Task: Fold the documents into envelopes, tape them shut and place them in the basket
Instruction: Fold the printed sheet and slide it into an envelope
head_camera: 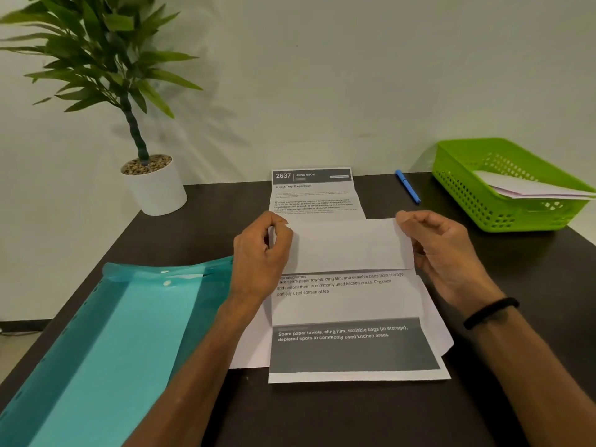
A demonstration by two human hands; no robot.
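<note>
A teal folder (106, 333) lies at the table's (322, 414) left. My left hand (258, 250) has its grip pinched on the folded top flap of the document (345, 295) at centre; my right hand (442, 250) pinches the flap's other edge. The green basket (477, 201) sits far right, holding folded paper (529, 188).

A dark table (322, 414) stands pushed against a plain pale wall (354, 75). At the table's far left corner sits a potted plant (106, 69) in a white pot (158, 191) — its leaves cast soft shadows on the wall. Left of the table, light floor (13, 350) shows.
</note>
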